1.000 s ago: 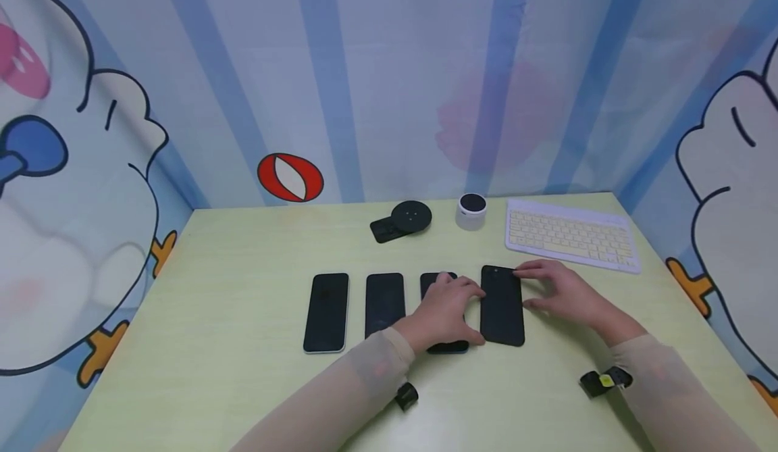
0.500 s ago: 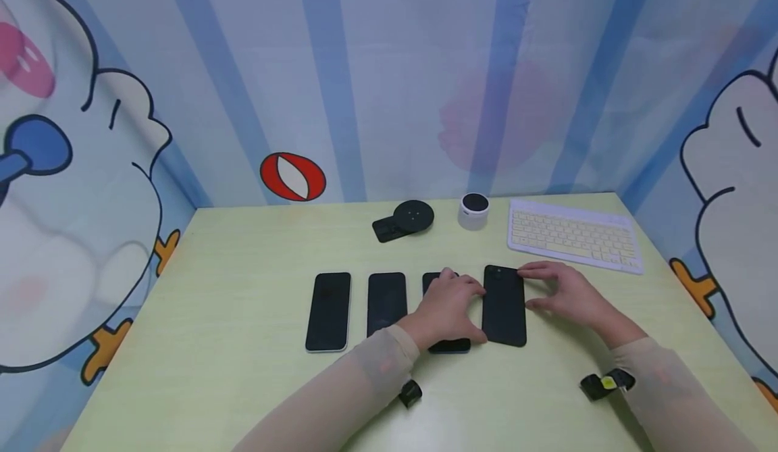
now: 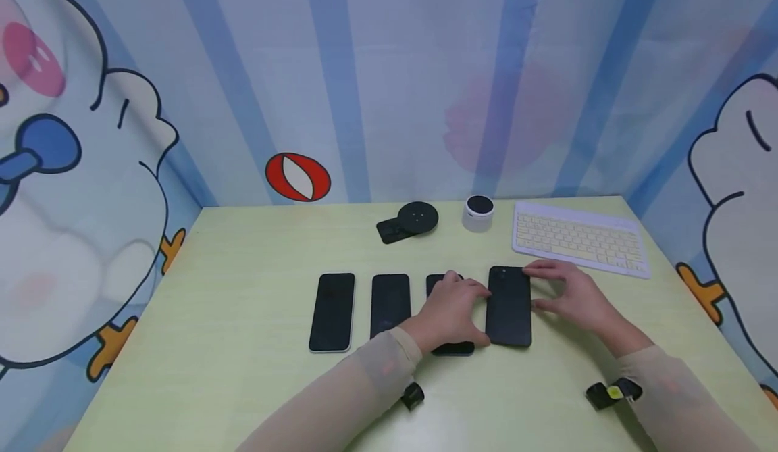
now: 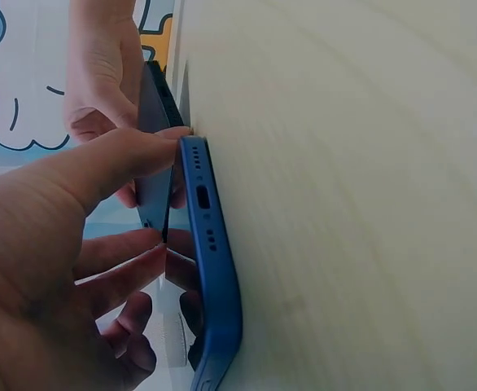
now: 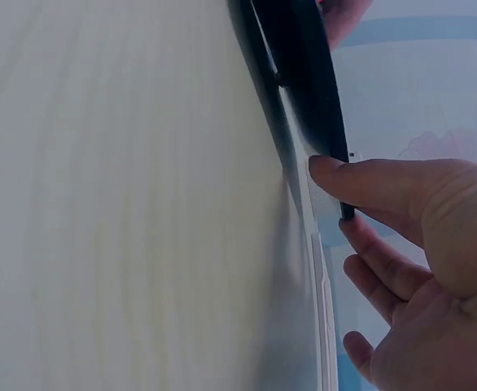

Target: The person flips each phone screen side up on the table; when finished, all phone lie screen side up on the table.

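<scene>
A black smartphone (image 3: 509, 307), its camera side up, lies between my two hands at the right end of a row of phones. My left hand (image 3: 450, 313) holds its left side, fingertips at the upper edge and thumb by the lower corner. At its right side, my right hand (image 3: 577, 296) holds the edge with thumb and fingers. In the right wrist view the phone's dark edge (image 5: 332, 98) sits between thumb and fingers, apart from the table. Under my left hand lies a blue-framed smartphone (image 4: 210, 269), mostly covered in the head view.
Two more dark smartphones, the far-left phone (image 3: 331, 313) and the phone beside it (image 3: 390, 303), lie to the left. Behind the row are a black round-headed stand (image 3: 417, 217), a small white cylinder (image 3: 478, 214) and a lilac keyboard (image 3: 580, 239). A printed curtain (image 3: 401, 101) backs the table.
The head view has turned slightly left. Both hands stay at the black smartphone's edges, and its surface looks a little lighter now.
</scene>
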`<state>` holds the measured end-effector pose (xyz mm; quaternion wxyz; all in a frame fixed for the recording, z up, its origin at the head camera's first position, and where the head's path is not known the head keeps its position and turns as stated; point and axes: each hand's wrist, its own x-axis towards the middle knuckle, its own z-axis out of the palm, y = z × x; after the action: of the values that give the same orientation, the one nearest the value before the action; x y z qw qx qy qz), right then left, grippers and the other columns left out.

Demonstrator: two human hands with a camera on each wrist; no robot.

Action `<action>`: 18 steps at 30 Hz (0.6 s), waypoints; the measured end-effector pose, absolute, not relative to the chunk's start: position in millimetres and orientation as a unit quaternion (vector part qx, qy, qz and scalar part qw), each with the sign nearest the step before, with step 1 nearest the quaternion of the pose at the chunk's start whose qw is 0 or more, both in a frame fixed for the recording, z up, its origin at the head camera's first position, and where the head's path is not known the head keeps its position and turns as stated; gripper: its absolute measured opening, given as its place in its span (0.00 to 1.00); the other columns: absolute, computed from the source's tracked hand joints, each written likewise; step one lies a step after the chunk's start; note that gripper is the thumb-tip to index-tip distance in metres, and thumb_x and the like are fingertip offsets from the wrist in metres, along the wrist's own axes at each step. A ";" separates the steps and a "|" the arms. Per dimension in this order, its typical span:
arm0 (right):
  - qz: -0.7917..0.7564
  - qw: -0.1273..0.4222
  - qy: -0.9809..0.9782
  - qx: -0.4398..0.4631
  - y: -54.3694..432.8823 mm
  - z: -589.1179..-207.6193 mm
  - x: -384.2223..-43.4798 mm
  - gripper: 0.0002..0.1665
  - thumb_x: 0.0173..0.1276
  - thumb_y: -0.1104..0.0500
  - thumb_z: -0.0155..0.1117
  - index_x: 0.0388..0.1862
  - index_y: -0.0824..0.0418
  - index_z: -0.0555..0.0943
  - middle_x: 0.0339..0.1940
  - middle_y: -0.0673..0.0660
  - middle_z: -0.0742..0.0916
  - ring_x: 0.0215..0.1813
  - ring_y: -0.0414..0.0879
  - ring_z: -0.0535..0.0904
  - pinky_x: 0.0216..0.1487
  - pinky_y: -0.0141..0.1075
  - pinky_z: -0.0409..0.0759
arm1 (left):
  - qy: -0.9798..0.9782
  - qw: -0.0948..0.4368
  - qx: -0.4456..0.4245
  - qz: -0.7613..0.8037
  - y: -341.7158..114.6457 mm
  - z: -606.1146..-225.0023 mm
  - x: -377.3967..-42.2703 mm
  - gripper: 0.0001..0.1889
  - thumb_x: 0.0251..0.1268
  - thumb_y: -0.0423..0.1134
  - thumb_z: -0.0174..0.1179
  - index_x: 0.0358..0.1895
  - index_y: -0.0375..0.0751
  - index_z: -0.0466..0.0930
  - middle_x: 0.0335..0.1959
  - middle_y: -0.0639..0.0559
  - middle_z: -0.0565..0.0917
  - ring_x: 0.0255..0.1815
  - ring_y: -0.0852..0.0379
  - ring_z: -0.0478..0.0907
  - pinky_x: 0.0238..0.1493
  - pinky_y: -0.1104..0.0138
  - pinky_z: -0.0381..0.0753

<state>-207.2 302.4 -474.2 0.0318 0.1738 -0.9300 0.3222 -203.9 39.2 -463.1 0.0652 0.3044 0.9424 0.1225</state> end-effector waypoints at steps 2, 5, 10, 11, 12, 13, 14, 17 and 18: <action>0.327 0.034 -0.929 0.170 302.2 -472.5 -205.5 0.33 0.55 0.65 0.81 0.62 0.63 0.84 0.65 0.67 0.83 0.69 0.69 0.73 0.67 0.64 0.68 | 0.941 0.065 0.309 0.121 39.0 -463.3 -204.0 0.38 0.46 0.63 0.79 0.64 0.57 0.83 0.67 0.62 0.81 0.56 0.57 0.69 0.54 0.67 0.72; 0.332 0.037 -0.927 0.169 302.2 -469.8 -202.6 0.33 0.56 0.65 0.81 0.62 0.63 0.84 0.65 0.68 0.82 0.69 0.69 0.73 0.67 0.64 0.68 | 0.939 0.067 0.316 0.121 38.8 -463.5 -204.1 0.37 0.47 0.63 0.79 0.64 0.58 0.83 0.67 0.62 0.80 0.57 0.57 0.69 0.55 0.67 0.72; 0.338 0.042 -0.926 0.163 302.3 -465.2 -197.7 0.33 0.57 0.62 0.81 0.64 0.62 0.83 0.66 0.67 0.82 0.70 0.69 0.72 0.68 0.65 0.67 | 0.934 0.075 0.324 0.131 38.0 -464.3 -203.9 0.37 0.48 0.63 0.78 0.64 0.57 0.83 0.68 0.61 0.80 0.59 0.56 0.69 0.56 0.67 0.72; 0.339 0.042 -0.926 0.161 302.2 -464.4 -196.7 0.34 0.58 0.61 0.81 0.64 0.61 0.83 0.66 0.67 0.82 0.70 0.68 0.72 0.68 0.65 0.66 | 0.933 0.077 0.325 0.135 37.7 -464.4 -203.7 0.38 0.48 0.64 0.78 0.64 0.57 0.83 0.68 0.61 0.80 0.59 0.56 0.69 0.57 0.67 0.72; 0.343 0.041 -0.925 0.159 302.0 -463.7 -195.8 0.34 0.58 0.60 0.81 0.65 0.61 0.83 0.67 0.67 0.82 0.70 0.68 0.72 0.68 0.66 0.66 | 0.932 0.079 0.326 0.139 37.4 -464.6 -203.6 0.38 0.48 0.64 0.78 0.65 0.57 0.83 0.68 0.61 0.80 0.59 0.56 0.69 0.57 0.67 0.72; 0.347 0.040 -0.924 0.156 301.9 -463.0 -194.8 0.34 0.58 0.59 0.81 0.65 0.61 0.82 0.67 0.67 0.82 0.71 0.68 0.71 0.69 0.66 0.66 | 0.931 0.081 0.326 0.144 37.2 -464.8 -203.5 0.38 0.48 0.64 0.78 0.65 0.56 0.82 0.68 0.61 0.80 0.59 0.56 0.68 0.57 0.67 0.72; 0.349 0.041 -0.923 0.154 301.4 -462.5 -193.9 0.35 0.59 0.58 0.81 0.65 0.60 0.82 0.67 0.66 0.82 0.71 0.68 0.71 0.68 0.67 0.66 | 0.930 0.084 0.326 0.149 37.0 -464.9 -203.3 0.38 0.48 0.64 0.78 0.65 0.57 0.82 0.68 0.61 0.79 0.58 0.56 0.68 0.57 0.67 0.71; 0.360 0.048 -0.919 0.152 299.6 -462.0 -192.0 0.35 0.59 0.56 0.82 0.66 0.58 0.82 0.68 0.65 0.82 0.72 0.67 0.71 0.68 0.67 0.65 | 0.926 0.093 0.327 0.166 36.3 -463.3 -202.0 0.39 0.48 0.63 0.79 0.66 0.56 0.81 0.69 0.60 0.79 0.57 0.57 0.67 0.56 0.67 0.71; 0.364 0.052 -0.917 0.152 298.8 -461.6 -191.4 0.35 0.59 0.56 0.82 0.66 0.58 0.82 0.68 0.64 0.82 0.72 0.66 0.71 0.69 0.67 0.65 | 0.924 0.096 0.327 0.171 36.3 -462.8 -201.6 0.39 0.48 0.63 0.79 0.66 0.56 0.81 0.69 0.60 0.79 0.56 0.57 0.67 0.56 0.67 0.71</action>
<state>-191.4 298.8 -461.6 0.0516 0.1519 -0.9175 0.3640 -201.6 36.3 -462.8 0.0960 0.3271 0.9245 0.1707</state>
